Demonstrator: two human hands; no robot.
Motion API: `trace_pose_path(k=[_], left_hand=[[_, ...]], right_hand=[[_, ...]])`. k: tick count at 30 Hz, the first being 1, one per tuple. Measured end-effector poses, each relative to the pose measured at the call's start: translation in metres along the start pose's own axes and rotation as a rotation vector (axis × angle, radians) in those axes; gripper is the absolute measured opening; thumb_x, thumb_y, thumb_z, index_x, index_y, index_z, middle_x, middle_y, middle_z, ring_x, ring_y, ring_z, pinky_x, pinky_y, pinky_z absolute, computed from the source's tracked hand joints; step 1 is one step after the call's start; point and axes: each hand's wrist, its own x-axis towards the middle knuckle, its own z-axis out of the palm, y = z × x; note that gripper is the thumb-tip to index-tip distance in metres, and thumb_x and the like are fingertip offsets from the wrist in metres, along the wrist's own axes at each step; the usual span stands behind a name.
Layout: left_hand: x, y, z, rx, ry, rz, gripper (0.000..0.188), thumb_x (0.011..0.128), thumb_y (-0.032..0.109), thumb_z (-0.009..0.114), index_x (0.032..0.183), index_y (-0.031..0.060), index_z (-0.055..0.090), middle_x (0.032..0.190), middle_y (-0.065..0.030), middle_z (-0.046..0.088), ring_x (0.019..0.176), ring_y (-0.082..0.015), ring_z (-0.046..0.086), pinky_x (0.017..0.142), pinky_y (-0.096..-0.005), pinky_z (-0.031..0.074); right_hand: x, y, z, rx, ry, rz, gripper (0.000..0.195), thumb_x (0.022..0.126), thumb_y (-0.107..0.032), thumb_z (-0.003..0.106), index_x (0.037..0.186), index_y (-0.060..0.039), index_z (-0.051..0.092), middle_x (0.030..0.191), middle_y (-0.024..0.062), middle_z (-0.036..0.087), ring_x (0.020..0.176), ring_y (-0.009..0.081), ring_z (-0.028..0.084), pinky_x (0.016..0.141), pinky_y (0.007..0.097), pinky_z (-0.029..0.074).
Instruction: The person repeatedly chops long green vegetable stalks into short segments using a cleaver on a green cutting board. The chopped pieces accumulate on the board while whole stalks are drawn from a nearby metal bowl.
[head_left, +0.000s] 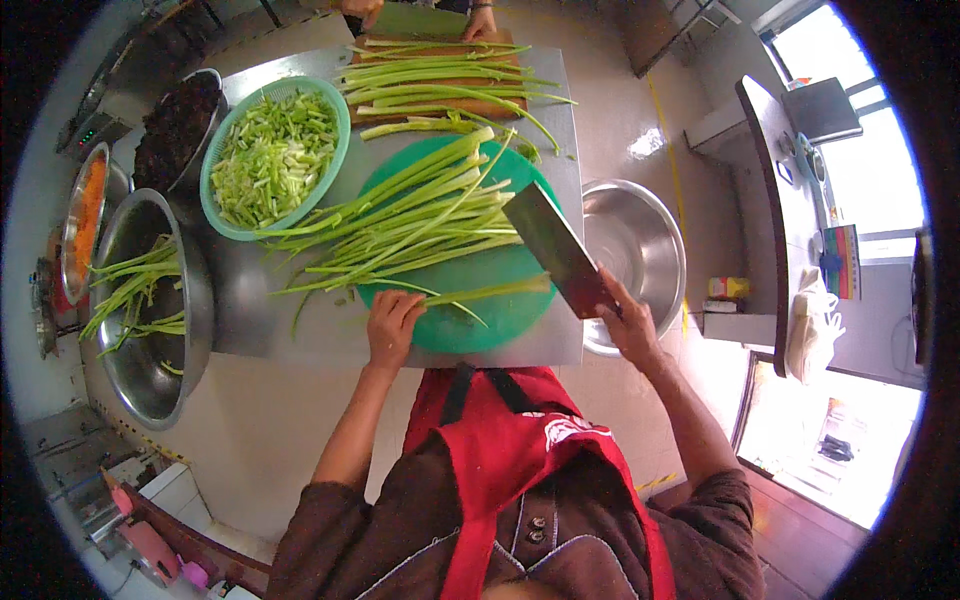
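My left hand (393, 324) pinches the thin end of a celery stalk (495, 289) that lies across the front of a round green cutting board (450, 330). In my right hand (628, 321) is the handle of a broad cleaver (553, 247), its blade slanting up and left over the board's right edge, just right of the stalk's thick end. Behind the single stalk, a loose pile of celery stalks (420, 217) covers much of the board, thin ends reaching left onto the steel table (255, 315). The blade hides part of the board's rim.
A green plastic basket (341, 142) of chopped celery stands left of the board. Further left are steel bowls (196, 315) with stalks, dark food and orange shreds. Across the table, another person's hands (480, 22) are by a wooden board (517, 109) of celery. A steel basin (667, 247) sits right.
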Motion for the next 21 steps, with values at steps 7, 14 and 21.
trace_pose_path(k=[7,14,21], left_hand=[[0.021,-0.009,0.012,0.179,-0.13,0.21,0.035,0.078,0.012,0.081,0.111,0.0151,0.071,0.102,-0.0023,0.066,0.097,-0.0266,0.061,0.082,-0.0427,0.05],[-0.001,0.007,-0.056,0.175,-0.119,0.213,0.027,0.077,0.012,0.081,0.103,0.0126,0.074,0.103,-0.0037,0.07,0.101,-0.0257,0.064,0.087,-0.0416,0.051],[-0.034,-0.012,-0.046,0.079,-0.145,-0.038,0.023,0.074,0.009,0.082,0.097,0.0093,0.078,0.098,-0.0064,0.066,0.096,-0.0296,0.063,0.084,-0.043,0.053]], right_hand=[[0.018,-0.045,-0.021,-0.046,-0.165,-0.06,0.072,0.097,-0.006,0.059,0.161,-0.0293,0.036,0.113,0.0229,0.073,0.103,0.0451,0.071,0.091,0.049,0.058],[0.03,-0.063,0.007,-0.205,-0.435,-0.149,0.074,0.098,-0.01,0.058,0.161,-0.0363,0.032,0.1,0.02,0.075,0.086,0.0421,0.073,0.076,0.0525,0.059],[0.065,-0.067,0.041,-0.539,-0.652,-0.242,0.086,0.095,-0.008,0.059,0.163,-0.0446,0.021,0.082,0.0216,0.07,0.073,0.0422,0.071,0.059,0.0537,0.056]])
